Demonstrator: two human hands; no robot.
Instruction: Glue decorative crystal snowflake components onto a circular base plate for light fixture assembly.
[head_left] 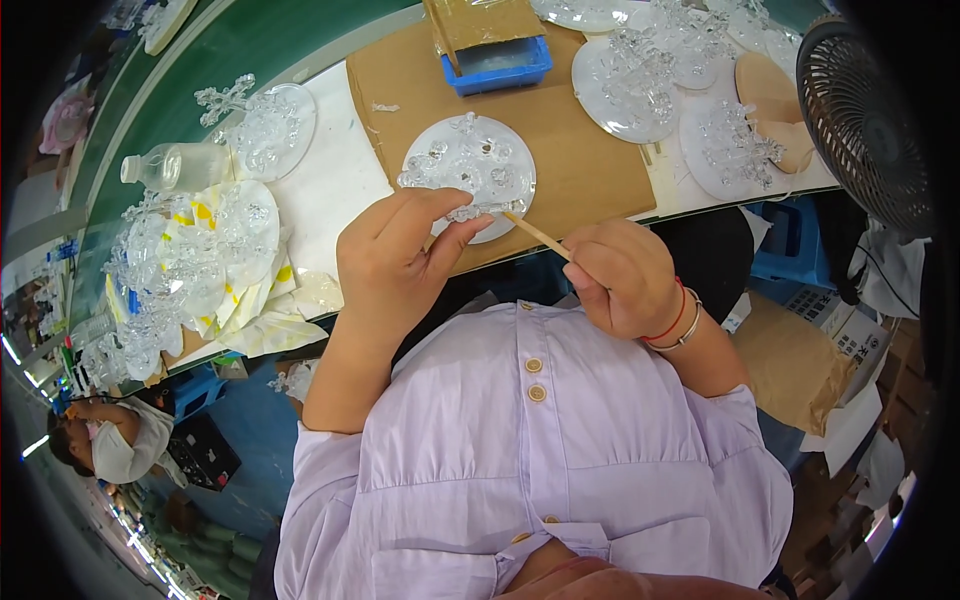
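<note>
My left hand [400, 245] pinches a small clear plastic piece [487, 211] between thumb and fingertips, over the near edge of a round clear disc [510, 165]. Several clear upright parts stand on that disc, which lies on a sheet of brown cardboard [590, 175]. In my right hand [625, 275] is a thin wooden stick [538, 236], held like a pencil. Its tip meets or nearly meets the small piece; I cannot tell which. Beyond the disc sits a shallow blue tray [497, 70], partly covered by a cardboard flap [485, 22].
Similar discs with clear parts [625, 90] crowd the back right, beside a black fan [865, 125]. At left are a clear plastic bottle [175, 167], another disc [285, 130] and a heap of clear parts [190, 260] on yellow-marked paper. Another person [125, 440] sits at far left.
</note>
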